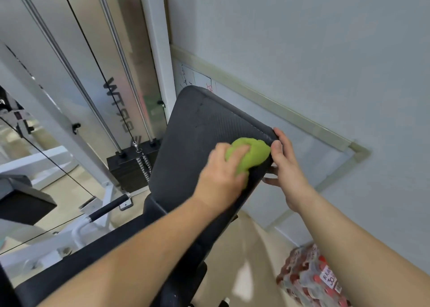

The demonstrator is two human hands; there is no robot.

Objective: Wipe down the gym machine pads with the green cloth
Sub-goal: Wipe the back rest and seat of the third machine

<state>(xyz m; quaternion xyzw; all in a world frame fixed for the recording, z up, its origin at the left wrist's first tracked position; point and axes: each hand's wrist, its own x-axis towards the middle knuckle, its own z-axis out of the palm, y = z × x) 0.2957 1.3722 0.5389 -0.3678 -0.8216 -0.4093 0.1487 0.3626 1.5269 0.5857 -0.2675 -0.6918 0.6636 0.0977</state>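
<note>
Firmly, the left hand (221,174) clutches the bunched green cloth (253,153), pressing it onto the black pad (197,132) near its right corner. The right hand (286,164) curls round that pad's edge; a weight stack (130,167) stands beyond.

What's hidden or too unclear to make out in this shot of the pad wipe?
Head view only.
1. Cloth: partly covered by the left hand gripping it.
2. Pad: right corner hidden under the right hand; underside faces away.
3. Bottle pack label: blurred, cut by the right forearm.
4. Whiteboard scribbles: too small, partly behind the pad.
</note>
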